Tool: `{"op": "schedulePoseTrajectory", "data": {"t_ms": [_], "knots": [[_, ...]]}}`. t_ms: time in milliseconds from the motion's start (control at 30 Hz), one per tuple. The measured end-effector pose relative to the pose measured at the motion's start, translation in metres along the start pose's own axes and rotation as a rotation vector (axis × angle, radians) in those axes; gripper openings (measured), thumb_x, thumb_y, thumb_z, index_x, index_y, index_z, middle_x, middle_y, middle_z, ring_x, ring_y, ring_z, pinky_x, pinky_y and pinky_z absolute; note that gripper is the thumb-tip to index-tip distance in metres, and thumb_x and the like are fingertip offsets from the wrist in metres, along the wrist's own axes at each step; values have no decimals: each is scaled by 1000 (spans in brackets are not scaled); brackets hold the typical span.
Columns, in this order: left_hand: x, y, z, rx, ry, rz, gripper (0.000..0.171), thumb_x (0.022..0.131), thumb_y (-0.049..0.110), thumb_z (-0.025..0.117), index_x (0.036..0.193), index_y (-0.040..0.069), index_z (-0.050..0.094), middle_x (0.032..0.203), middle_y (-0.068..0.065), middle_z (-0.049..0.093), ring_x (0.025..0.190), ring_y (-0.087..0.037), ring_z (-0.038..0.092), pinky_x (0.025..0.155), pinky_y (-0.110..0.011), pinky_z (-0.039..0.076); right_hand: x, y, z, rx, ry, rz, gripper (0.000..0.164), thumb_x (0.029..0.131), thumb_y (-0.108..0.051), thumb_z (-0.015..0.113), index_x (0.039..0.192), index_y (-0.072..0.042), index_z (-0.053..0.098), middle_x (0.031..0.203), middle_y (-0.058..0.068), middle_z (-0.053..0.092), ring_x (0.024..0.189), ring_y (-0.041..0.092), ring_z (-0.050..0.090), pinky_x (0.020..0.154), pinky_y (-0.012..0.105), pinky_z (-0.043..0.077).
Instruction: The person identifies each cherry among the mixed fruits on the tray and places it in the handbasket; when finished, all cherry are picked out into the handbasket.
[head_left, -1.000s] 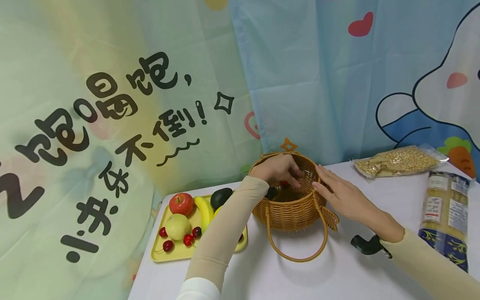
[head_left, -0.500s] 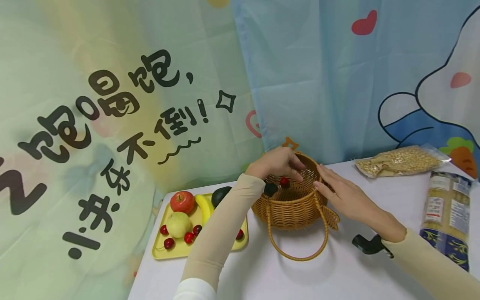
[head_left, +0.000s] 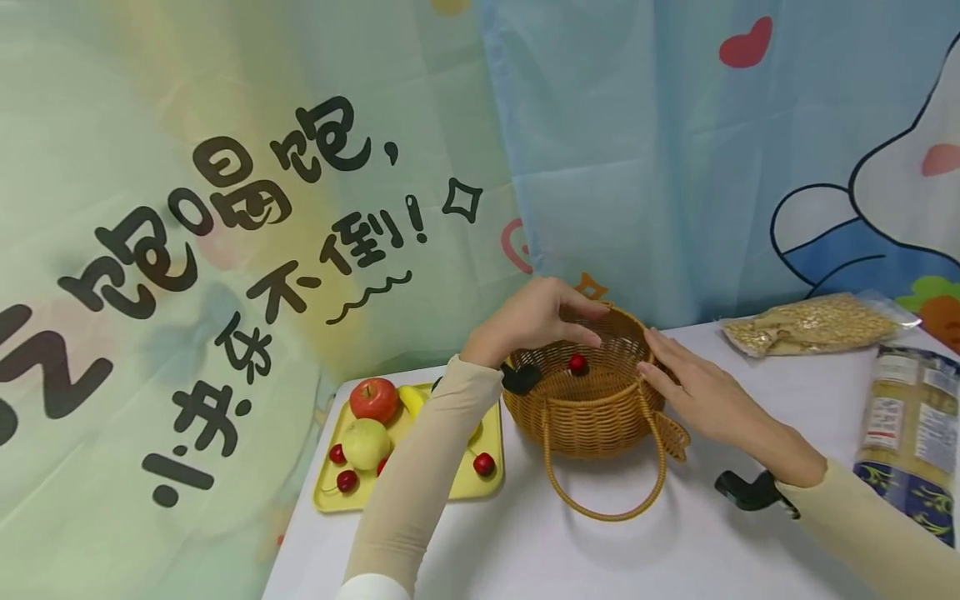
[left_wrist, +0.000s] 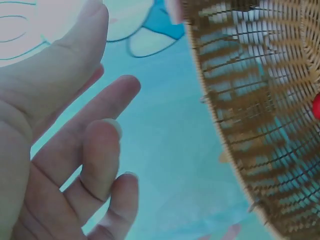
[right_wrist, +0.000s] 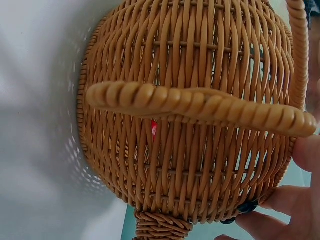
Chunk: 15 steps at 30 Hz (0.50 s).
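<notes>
A brown wicker basket (head_left: 585, 429) stands upright, its handle folded down at the front. Inside lies a red cherry (head_left: 578, 364), which in the left wrist view appears as a red edge (left_wrist: 317, 106). My left hand (head_left: 525, 317) is over the basket's back left rim, fingers loosely bent, holding nothing. In the left wrist view, its fingers (left_wrist: 107, 100) are apart from the wicker. With fairly straight fingers, my right hand (head_left: 697, 387) rests against the right side of the rim. The right wrist view has its fingers (right_wrist: 280, 200) at the rim.
Left of the basket is a yellow tray (head_left: 465, 487) with an apple (head_left: 374, 400), a pale green round fruit (head_left: 366, 444), a banana (head_left: 412, 400) and several cherries, partly behind my left arm. A bag of yellowish kernels (head_left: 821, 325) and a blue-patterned package (head_left: 907, 442) lie right.
My left hand has risen out of the basket and drawn back left, uncovering the cherry inside. My right hand has stayed at the rim. The head view has shifted slightly.
</notes>
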<state>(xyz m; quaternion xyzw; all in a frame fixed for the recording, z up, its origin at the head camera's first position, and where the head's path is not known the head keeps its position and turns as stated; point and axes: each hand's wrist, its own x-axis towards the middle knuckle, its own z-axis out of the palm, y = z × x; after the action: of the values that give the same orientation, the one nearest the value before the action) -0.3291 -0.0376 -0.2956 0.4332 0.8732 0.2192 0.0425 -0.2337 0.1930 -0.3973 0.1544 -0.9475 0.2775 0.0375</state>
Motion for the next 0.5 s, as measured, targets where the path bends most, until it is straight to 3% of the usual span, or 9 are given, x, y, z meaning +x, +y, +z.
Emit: {"op": "schedulePoseTrajectory", "data": {"t_ms": [100, 167, 233, 333, 400, 500], "knots": [[-17, 6, -8, 25, 53, 8, 44, 77, 45, 72, 119, 32, 66, 113, 12, 70, 71, -1, 62, 65, -15, 46, 0, 0, 0, 4, 1, -5, 68, 101, -50, 31, 153, -12, 9, 159, 16, 12, 141, 45, 21, 105, 65, 23], [-29, 10, -11, 35, 89, 24, 44, 78, 45, 71, 120, 33, 65, 96, 10, 74, 51, -5, 50, 53, -17, 40, 0, 1, 0, 4, 1, -7, 68, 101, -50, 31, 153, -13, 9, 159, 17, 11, 140, 46, 22, 105, 65, 23], [-43, 13, -13, 37, 127, 43, 43, 79, 44, 71, 120, 33, 65, 72, 7, 70, 41, -12, 36, 45, -22, 33, 0, 1, 0, 7, 1, -8, 67, 101, -48, 32, 153, -13, 8, 159, 17, 11, 140, 46, 22, 104, 65, 23], [-63, 15, -16, 11, 191, 83, 42, 79, 41, 73, 119, 30, 66, 51, 4, 54, 40, -10, 35, 43, -22, 32, 0, 1, 0, 10, 5, -15, 66, 101, -47, 32, 153, -12, 9, 159, 17, 11, 140, 47, 22, 104, 65, 23], [-77, 15, -16, -2, 228, 98, 42, 78, 40, 74, 118, 30, 67, 54, 7, 56, 42, -9, 37, 44, -21, 32, 0, 1, 0, 13, 8, -21, 66, 101, -46, 33, 153, -12, 9, 159, 17, 11, 140, 47, 22, 104, 65, 24], [-97, 13, -17, 20, 280, 111, 42, 77, 40, 74, 117, 29, 67, 76, 12, 69, 48, -5, 42, 47, -19, 36, 1, 0, 1, 16, 10, -28, 66, 101, -47, 32, 153, -12, 9, 159, 17, 11, 140, 47, 22, 103, 65, 24]]}}
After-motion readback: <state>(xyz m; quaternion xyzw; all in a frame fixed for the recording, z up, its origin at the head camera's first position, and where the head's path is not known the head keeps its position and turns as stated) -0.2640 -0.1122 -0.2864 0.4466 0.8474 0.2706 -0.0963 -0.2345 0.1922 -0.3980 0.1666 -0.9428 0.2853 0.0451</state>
